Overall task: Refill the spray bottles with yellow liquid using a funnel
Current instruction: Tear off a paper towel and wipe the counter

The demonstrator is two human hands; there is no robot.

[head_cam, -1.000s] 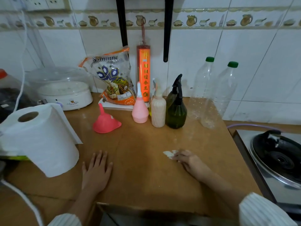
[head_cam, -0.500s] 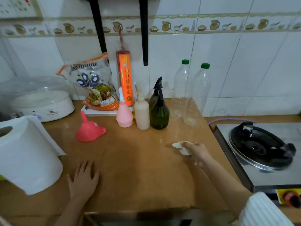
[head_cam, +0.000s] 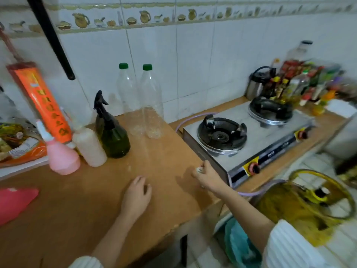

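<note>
Nothing's really reading clearly here; the orange packet [head_cam: 43, 105] far left is showing yellowish characters, too blurry to read.
</note>
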